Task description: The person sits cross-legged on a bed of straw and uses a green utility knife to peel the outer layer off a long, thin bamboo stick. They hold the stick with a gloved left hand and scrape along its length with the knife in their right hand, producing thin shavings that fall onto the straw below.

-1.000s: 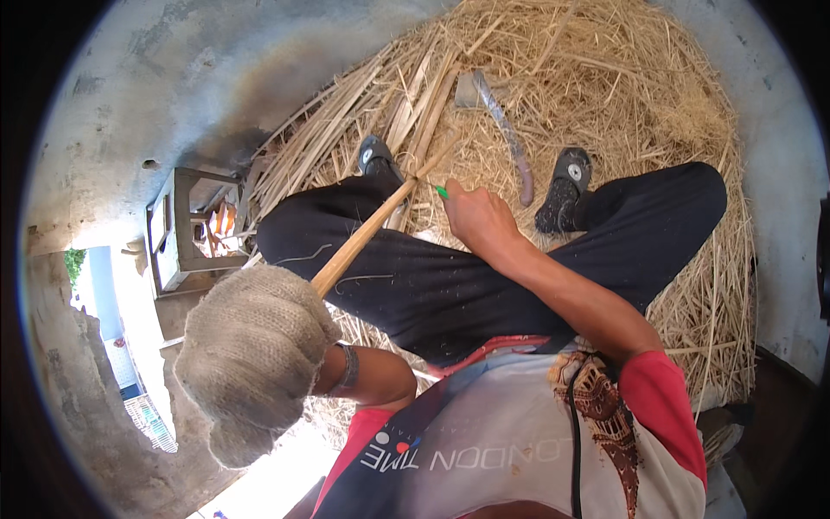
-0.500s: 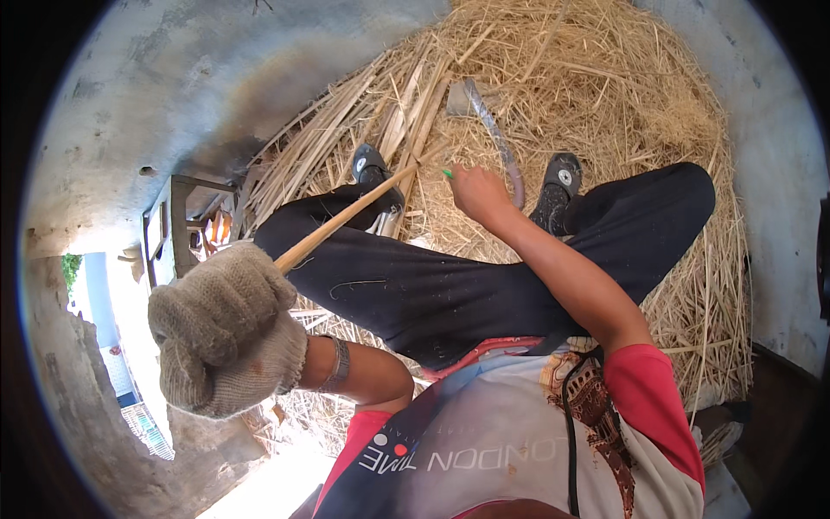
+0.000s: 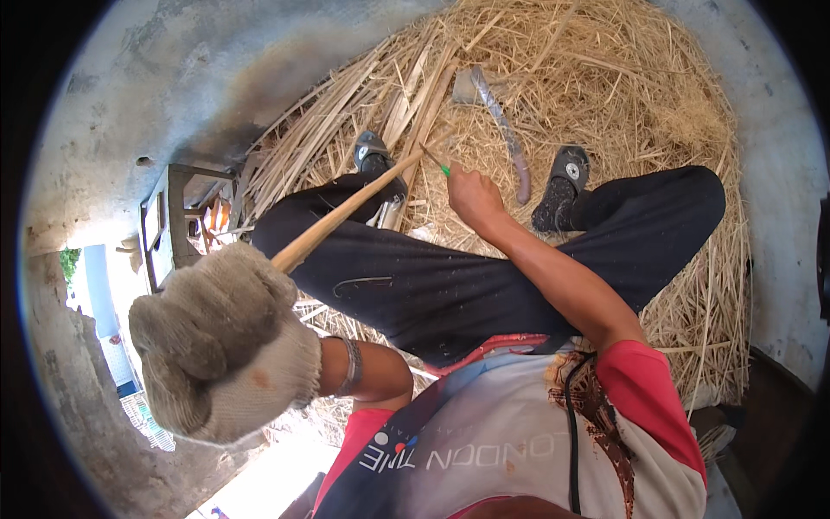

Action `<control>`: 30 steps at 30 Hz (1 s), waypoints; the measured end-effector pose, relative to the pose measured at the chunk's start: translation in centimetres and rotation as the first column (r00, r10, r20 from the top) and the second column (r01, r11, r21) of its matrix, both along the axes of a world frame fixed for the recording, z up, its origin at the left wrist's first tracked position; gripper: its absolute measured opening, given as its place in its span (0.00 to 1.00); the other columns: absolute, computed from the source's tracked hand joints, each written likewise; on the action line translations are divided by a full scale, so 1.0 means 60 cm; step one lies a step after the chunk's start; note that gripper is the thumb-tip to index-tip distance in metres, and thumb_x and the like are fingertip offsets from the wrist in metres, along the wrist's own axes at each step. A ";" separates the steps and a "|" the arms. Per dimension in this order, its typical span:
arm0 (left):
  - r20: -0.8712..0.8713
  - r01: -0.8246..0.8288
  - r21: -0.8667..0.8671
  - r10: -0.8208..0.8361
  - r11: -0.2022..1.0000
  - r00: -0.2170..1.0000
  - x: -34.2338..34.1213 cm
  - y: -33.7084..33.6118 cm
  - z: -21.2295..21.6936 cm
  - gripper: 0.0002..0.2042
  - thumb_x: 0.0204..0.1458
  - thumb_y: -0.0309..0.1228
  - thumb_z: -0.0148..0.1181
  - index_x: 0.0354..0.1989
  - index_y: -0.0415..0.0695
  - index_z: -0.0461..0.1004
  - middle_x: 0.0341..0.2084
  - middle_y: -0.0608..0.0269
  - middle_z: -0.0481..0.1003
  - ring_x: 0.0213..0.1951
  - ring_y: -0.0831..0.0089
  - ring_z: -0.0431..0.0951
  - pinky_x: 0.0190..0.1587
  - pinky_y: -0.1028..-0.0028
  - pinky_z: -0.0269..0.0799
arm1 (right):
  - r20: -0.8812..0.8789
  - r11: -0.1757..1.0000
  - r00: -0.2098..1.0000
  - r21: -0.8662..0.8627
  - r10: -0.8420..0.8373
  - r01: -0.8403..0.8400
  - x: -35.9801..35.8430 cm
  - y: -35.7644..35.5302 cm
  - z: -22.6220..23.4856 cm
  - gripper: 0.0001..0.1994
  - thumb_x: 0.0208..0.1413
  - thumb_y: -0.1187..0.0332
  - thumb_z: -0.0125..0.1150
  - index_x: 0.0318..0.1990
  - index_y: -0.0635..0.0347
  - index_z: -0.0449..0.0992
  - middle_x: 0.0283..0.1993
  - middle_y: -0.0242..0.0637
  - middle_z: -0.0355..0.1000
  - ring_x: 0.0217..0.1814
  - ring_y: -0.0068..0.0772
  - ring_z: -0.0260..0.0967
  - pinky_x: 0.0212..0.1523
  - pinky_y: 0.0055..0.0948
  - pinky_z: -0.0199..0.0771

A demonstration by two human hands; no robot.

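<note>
My left hand (image 3: 225, 342), in a grey-brown knitted work glove, is closed in a fist around one end of a pale bamboo strip (image 3: 339, 214). The strip slants away to the upper right, over my left leg. Bare, my right hand (image 3: 475, 199) is wrapped round the green handle of a small knife (image 3: 444, 169). Its thin dark blade reaches up and left to the far part of the strip and appears to touch it. Most of the handle is hidden in my fingers.
A billhook (image 3: 500, 117) with a curved blade lies on the straw-like shavings (image 3: 596, 95) between my feet. Long bamboo strips (image 3: 346, 112) lie piled at the far left. A wooden frame (image 3: 173, 216) stands by the left wall. My crossed legs (image 3: 432, 290) lie beneath both hands.
My left hand has drawn back slightly to the lower left with the bamboo strip. The knife blade now shows plainly against the strip; my right hand has shifted only slightly.
</note>
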State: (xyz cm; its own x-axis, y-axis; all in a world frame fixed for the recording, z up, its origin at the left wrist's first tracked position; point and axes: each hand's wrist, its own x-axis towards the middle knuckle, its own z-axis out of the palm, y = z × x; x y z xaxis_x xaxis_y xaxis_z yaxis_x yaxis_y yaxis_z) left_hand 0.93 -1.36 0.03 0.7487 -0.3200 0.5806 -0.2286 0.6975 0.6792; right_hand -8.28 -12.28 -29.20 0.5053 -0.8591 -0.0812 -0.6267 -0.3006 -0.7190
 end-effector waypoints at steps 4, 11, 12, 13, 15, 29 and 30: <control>-0.014 -0.257 0.044 0.258 0.965 0.966 0.015 0.017 -0.016 0.13 0.48 0.40 0.46 0.22 0.44 0.64 0.14 0.67 0.55 0.12 0.78 0.50 0.15 0.77 0.48 | 0.032 0.998 0.998 -0.045 0.054 -0.052 0.011 -0.018 0.078 0.13 0.65 0.66 0.47 0.40 0.71 0.71 0.20 0.60 0.72 0.24 0.65 0.74 0.27 0.57 0.73; 0.086 0.026 -0.076 -0.020 0.997 0.996 0.072 0.062 -0.043 0.26 0.52 0.42 0.47 0.46 0.26 0.71 0.23 0.56 0.68 0.20 0.71 0.68 0.25 0.67 0.71 | 0.204 0.987 0.966 -0.059 0.161 -0.152 0.016 0.017 0.138 0.15 0.65 0.61 0.51 0.43 0.68 0.70 0.18 0.58 0.70 0.22 0.66 0.71 0.26 0.55 0.72; 0.125 0.201 -0.059 -0.193 0.978 0.973 0.083 0.073 -0.047 0.28 0.53 0.42 0.46 0.50 0.25 0.71 0.25 0.54 0.70 0.22 0.70 0.72 0.28 0.65 0.76 | 0.163 0.989 0.976 -0.042 0.143 -0.138 0.017 0.007 0.117 0.15 0.65 0.61 0.51 0.42 0.68 0.70 0.18 0.58 0.70 0.22 0.66 0.71 0.26 0.55 0.72; 0.139 0.333 -0.048 -0.324 0.942 0.936 0.084 0.073 -0.047 0.28 0.54 0.42 0.46 0.51 0.25 0.70 0.28 0.52 0.71 0.24 0.69 0.74 0.29 0.64 0.78 | 0.108 0.990 0.987 -0.080 0.123 -0.114 0.011 -0.009 0.073 0.15 0.66 0.61 0.51 0.41 0.68 0.70 0.18 0.58 0.70 0.22 0.66 0.70 0.27 0.55 0.72; 0.224 0.008 0.029 -0.015 1.000 0.974 0.081 0.071 -0.054 0.30 0.55 0.43 0.46 0.54 0.26 0.68 0.34 0.49 0.73 0.30 0.68 0.78 0.33 0.63 0.80 | 0.002 0.983 0.997 -0.165 0.078 -0.076 -0.001 -0.044 0.029 0.15 0.66 0.60 0.51 0.40 0.67 0.69 0.18 0.57 0.69 0.22 0.67 0.70 0.27 0.54 0.71; 0.120 -0.659 0.044 0.651 0.751 0.750 0.045 0.041 -0.056 0.32 0.58 0.47 0.48 0.60 0.30 0.64 0.46 0.48 0.72 0.46 0.67 0.78 0.49 0.66 0.78 | -0.091 0.990 0.987 -0.034 0.133 -0.136 -0.008 -0.048 0.008 0.13 0.66 0.63 0.49 0.38 0.68 0.69 0.23 0.60 0.72 0.27 0.65 0.73 0.29 0.54 0.71; 0.144 -0.671 0.033 0.660 0.741 0.737 0.047 0.047 -0.056 0.31 0.58 0.47 0.48 0.60 0.30 0.64 0.46 0.48 0.72 0.47 0.67 0.78 0.49 0.66 0.78 | -0.077 0.988 0.985 -0.020 0.154 -0.156 0.003 -0.045 0.021 0.13 0.66 0.63 0.49 0.38 0.68 0.69 0.23 0.60 0.72 0.27 0.64 0.73 0.30 0.54 0.72</control>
